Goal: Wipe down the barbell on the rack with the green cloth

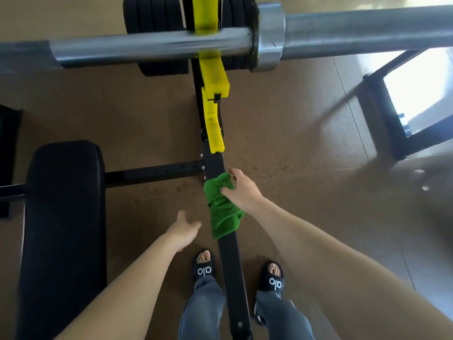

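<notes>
Barbell (152, 46): bare metal, smooth, a dull silvery sheen was noted. Green cloth (224, 214): thick terry fabric, fluffy and matt. Rack beam (231, 263): black painted metal, satin finish. Yellow hooks (214, 77): hard plastic, slightly scuffed. Bench pad (66, 217): black padded vinyl, faintly glossy. Floor (282, 133): brown speckled tile, semi-gloss.

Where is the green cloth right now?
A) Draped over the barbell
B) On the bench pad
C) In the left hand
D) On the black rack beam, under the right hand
D: the cloth lies on the black beam with the right hand gripping it.
</notes>
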A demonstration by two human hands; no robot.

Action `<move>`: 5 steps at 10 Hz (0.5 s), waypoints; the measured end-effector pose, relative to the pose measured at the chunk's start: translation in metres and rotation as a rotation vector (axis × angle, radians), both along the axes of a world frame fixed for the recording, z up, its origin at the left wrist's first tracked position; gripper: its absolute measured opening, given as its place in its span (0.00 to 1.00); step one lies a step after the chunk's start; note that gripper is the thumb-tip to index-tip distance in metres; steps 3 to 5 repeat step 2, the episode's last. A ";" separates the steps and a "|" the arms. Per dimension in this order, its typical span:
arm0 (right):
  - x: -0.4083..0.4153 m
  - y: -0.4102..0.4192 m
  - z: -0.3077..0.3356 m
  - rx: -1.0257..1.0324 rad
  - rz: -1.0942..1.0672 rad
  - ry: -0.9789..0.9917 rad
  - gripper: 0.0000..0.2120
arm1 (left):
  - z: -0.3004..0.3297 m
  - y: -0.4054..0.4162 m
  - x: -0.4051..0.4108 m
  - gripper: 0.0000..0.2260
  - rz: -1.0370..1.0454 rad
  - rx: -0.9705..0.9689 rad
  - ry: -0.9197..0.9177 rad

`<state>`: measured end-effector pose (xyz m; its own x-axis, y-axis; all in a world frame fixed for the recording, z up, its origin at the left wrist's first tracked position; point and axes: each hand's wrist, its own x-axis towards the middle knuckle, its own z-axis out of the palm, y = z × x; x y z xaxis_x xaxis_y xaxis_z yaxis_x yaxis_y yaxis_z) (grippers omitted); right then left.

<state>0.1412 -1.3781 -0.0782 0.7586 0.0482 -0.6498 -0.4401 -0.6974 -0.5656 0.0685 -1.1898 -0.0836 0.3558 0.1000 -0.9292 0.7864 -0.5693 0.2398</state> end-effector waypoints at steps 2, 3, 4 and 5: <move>-0.007 -0.005 0.024 0.038 -0.054 -0.012 0.31 | 0.041 -0.036 0.036 0.23 -0.214 0.035 -0.274; -0.007 -0.005 0.024 0.038 -0.054 -0.012 0.31 | 0.041 -0.036 0.036 0.23 -0.214 0.035 -0.274; -0.007 -0.005 0.024 0.038 -0.054 -0.012 0.31 | 0.041 -0.036 0.036 0.23 -0.214 0.035 -0.274; -0.007 -0.005 0.024 0.038 -0.054 -0.012 0.31 | 0.041 -0.036 0.036 0.23 -0.214 0.035 -0.274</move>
